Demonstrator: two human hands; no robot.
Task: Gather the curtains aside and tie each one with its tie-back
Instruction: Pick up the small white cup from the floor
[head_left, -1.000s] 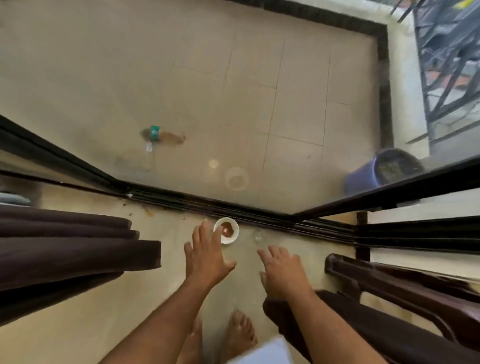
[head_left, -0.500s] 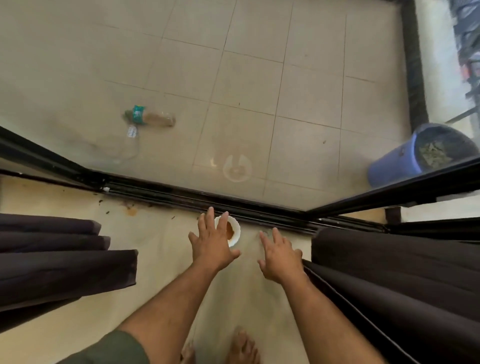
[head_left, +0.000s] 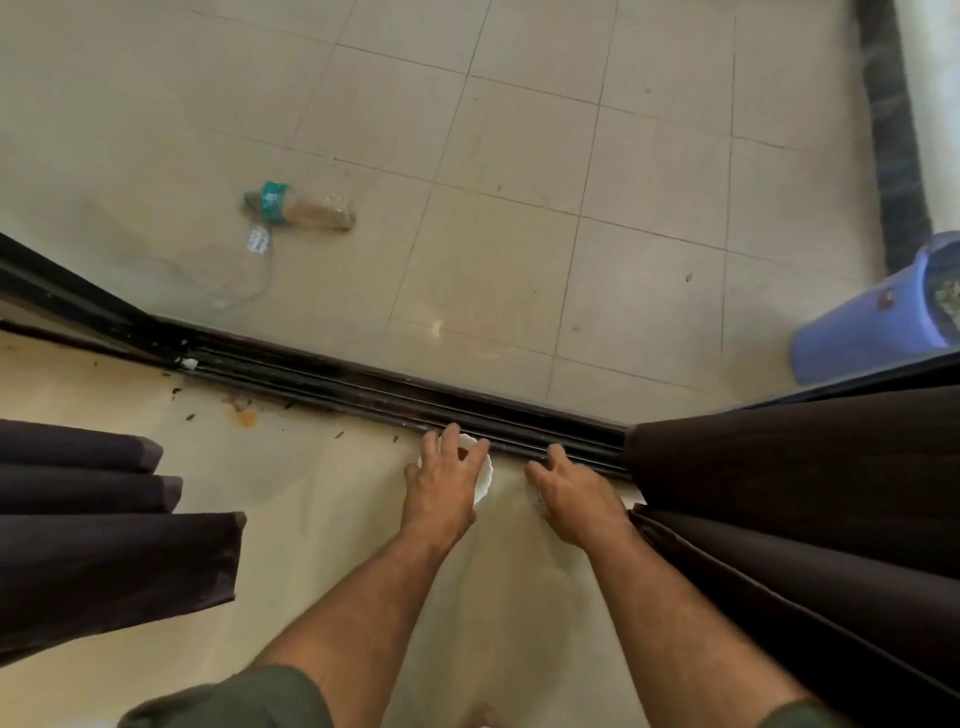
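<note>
**Fingers spread, nothing gripped, curtains at both sides**

Fingers (head_left: 451, 441) of left hand (head_left: 444, 491) straight and spread, hovering above small white dish (head_left: 482, 475) on floor; contact with dish can't be confirmed, no grip. Right hand (head_left: 574, 499) also has its fingers extended, loosely spread, holding nothing, just beside right curtain (head_left: 810, 519) edge at 3 o'clock of the hand; touching or not, can't tell.

Surface: cream indoor floor (head_left: 322, 519) with brown stain and bits of debris near dark sliding-door track (head_left: 363, 387), which runs from 9 o'clock down toward 3 o'clock. Beyond the glass: beige tiled balcony floor (head_left: 519, 156). Plastic bottle (head_left: 301, 208) with green label lies on its side at 11 o'clock. Blue bucket (head_left: 878, 322) at 2 o'clock, right edge of view, something greenish inside.

Left curtain (head_left: 104, 545), dark brown, hangs in folds at 9 o'clock, well apart from left hand. Right curtain, same dark fabric, fills 3 to 5 o'clock, hem reaching the track. Tie-backs not visible. Both forearms bare, olive sleeves (head_left: 234, 696) at bottom edge.
</note>
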